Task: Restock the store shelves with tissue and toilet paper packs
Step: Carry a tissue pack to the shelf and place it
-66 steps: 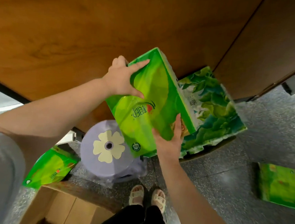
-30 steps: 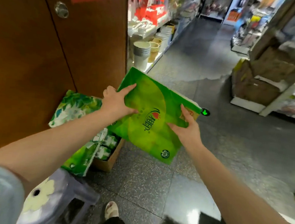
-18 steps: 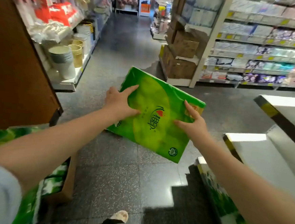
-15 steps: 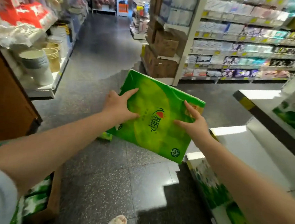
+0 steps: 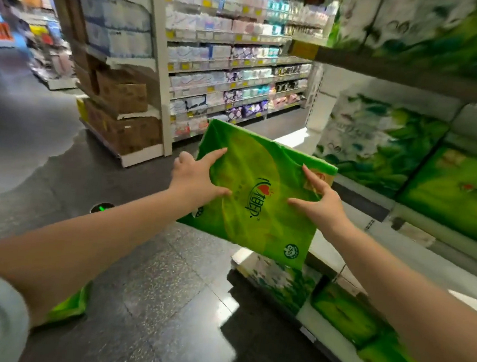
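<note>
Turned from the door w/ the green tissue pack (image 5: pixel 259 194); now it faces the shelf (image 5: pixel 337 251) on my right; left hand (image 5: pixel 196 181) & right hand (image 5: pixel 319 205) clamp its 2 sides, fingers spread; placing it comes next.

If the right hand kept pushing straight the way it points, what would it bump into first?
Probably the leafy tissue packs on the shelf behind the green pack that the right hand holds; depth is unclear.
</note>
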